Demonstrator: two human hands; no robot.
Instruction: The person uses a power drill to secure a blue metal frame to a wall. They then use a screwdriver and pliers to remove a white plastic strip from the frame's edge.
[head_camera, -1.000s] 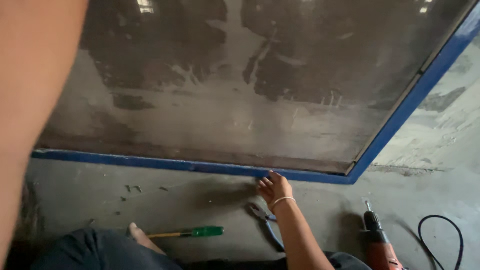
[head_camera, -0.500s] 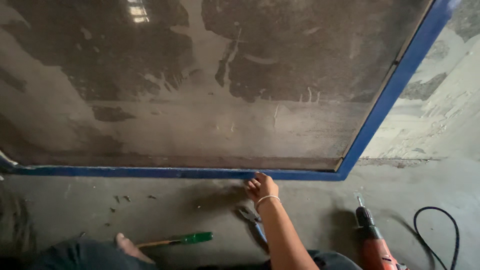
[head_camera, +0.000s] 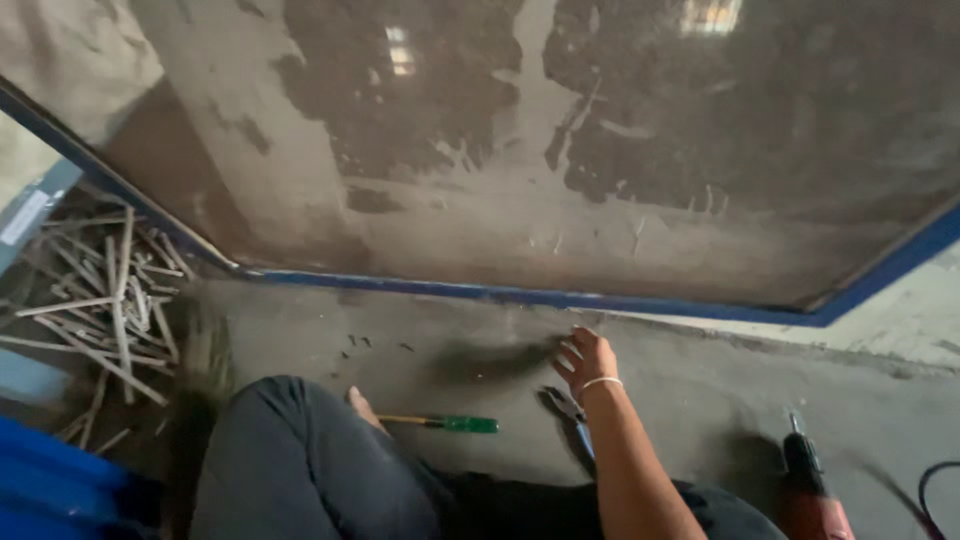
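Your right hand (head_camera: 587, 358) has come off the blue frame (head_camera: 520, 294) and now hovers, fingers spread and empty, over the floor (head_camera: 690, 390) just beyond the pliers (head_camera: 568, 410), screwdriver (head_camera: 445, 423) left; your left grip is out of view.

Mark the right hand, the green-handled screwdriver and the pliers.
right hand (head_camera: 587, 360), head view, back of the hand
green-handled screwdriver (head_camera: 470, 424), head view, green handle
pliers (head_camera: 563, 405), head view, jaws end

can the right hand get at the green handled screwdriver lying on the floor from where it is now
Probably yes. The right hand rests open on the grey concrete floor, and the green-handled screwdriver lies close by to its left with only bare floor between them. The metal pliers sit below the hand, out of the way.
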